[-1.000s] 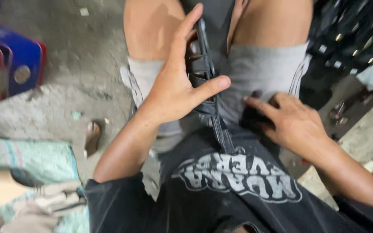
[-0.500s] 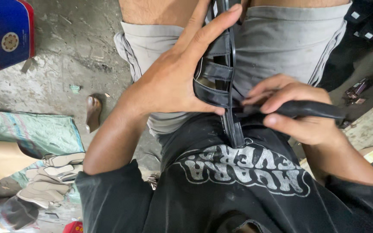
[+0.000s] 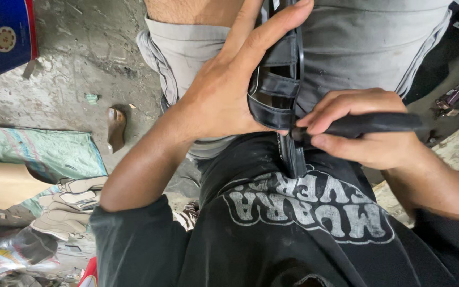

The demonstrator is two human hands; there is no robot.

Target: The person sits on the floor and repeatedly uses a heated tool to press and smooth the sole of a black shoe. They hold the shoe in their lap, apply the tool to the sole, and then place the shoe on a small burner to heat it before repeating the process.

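My left hand grips a black strapped sandal, held on edge over my lap against grey shorts. Its thumb lies under the straps and its fingers reach up along the sole. My right hand is closed around a black tool handle whose tip meets the sandal's lower edge near my black printed shirt. The tool's tip is hidden by fingers and the sandal.
A blue and red box sits at the upper left on the concrete floor. Cut shoe pieces, a green sack and cardboard lie at the left. A small brown piece rests on the floor.
My left hand has closed on the sandal and drawn it nearer. My right hand has picked up the black-handled tool from my lap and brought it to the sandal.
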